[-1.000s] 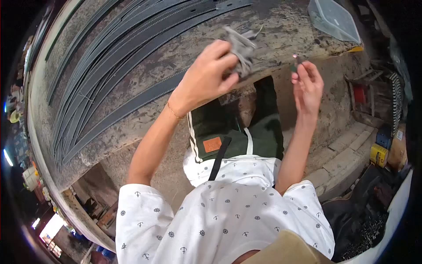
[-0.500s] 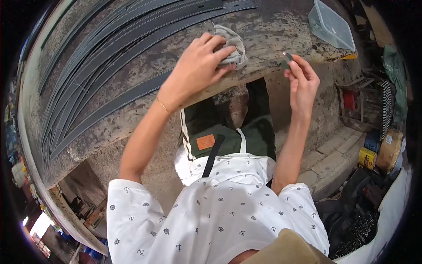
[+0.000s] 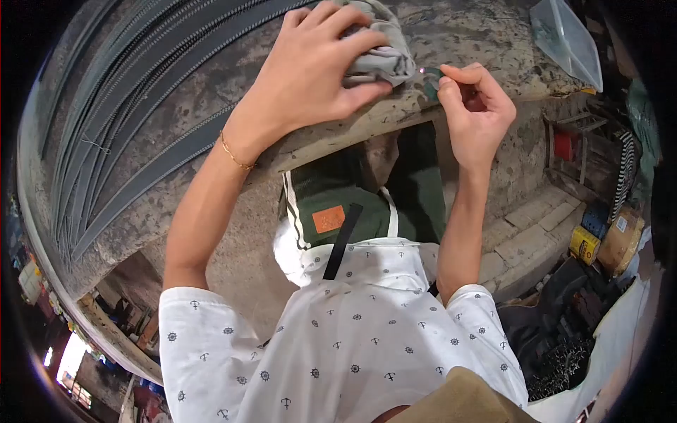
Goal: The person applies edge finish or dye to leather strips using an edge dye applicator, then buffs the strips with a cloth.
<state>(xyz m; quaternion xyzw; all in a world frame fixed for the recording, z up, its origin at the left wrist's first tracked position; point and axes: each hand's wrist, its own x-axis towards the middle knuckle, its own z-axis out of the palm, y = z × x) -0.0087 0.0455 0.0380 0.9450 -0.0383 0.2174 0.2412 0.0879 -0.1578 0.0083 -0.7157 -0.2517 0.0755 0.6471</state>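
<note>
My left hand (image 3: 310, 63) lies over a crumpled grey cloth (image 3: 388, 63) on the worn bench, its fingers spread across and gripping the bundle. To the right, my right hand (image 3: 479, 95) is closed in a pinch on a small dark green strip (image 3: 431, 86). The strip looks bent, and a bright glint shows at its tip, close to the cloth's right side but apart from it. Left of my left hand lie several long dark grey straps (image 3: 162, 92) with light stitching along their edges. Part of the cloth is hidden under my left fingers.
A clear plastic container (image 3: 568, 42) stands at the bench's right end. The bench's front edge (image 3: 331, 144) runs just above my lap. On the right are a yellow box (image 3: 584, 244), a wooden frame with something red, and a dark heap on the floor.
My right hand has moved left and slightly down, bringing the green strip nearer the cloth. My left hand stays on the cloth. The whole view has shifted a little.
</note>
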